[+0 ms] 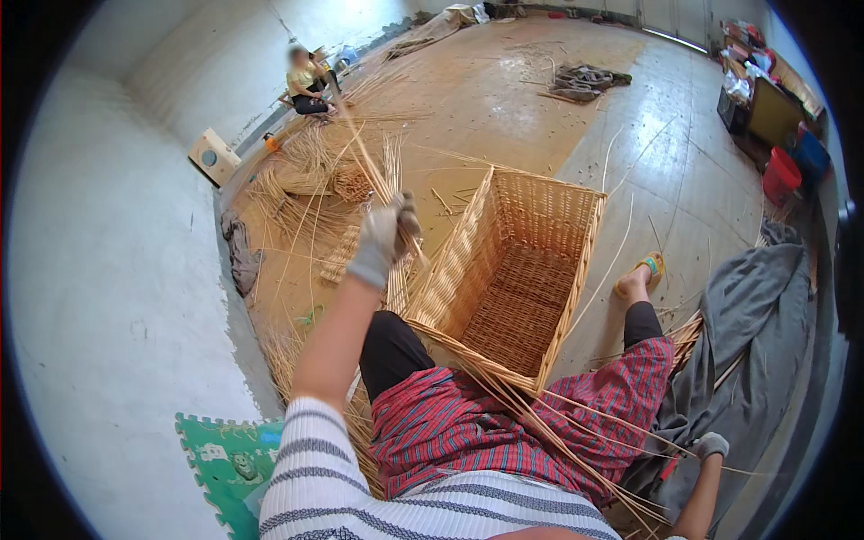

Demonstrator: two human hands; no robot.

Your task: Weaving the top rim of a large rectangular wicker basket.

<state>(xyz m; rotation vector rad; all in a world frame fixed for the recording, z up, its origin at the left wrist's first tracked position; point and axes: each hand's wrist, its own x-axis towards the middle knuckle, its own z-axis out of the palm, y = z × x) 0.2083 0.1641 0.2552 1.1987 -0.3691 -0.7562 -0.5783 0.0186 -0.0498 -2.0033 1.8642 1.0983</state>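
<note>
My left hand [385, 236], in a pale work glove, is raised left of the basket and closed around a bundle of wicker rods [360, 148] that slants up and away. A large rectangular wicker basket [454, 261] stands open-topped between my legs. Long loose rods [576, 445] run from its near rim over my patterned apron. Low on the right, my gloved right hand [711, 445] has its fingers curled beside the ends of these rods. What it grips is too small to tell. Near it lies a small red object [668, 467], partly hidden.
Loose wicker [310, 171] lies in piles at the left, where a person [309, 83] sits by the wall. A grey cloth [747, 333] covers rods at my right. A red bucket [781, 174] stands far right. A green foam mat [225, 468] lies at lower left.
</note>
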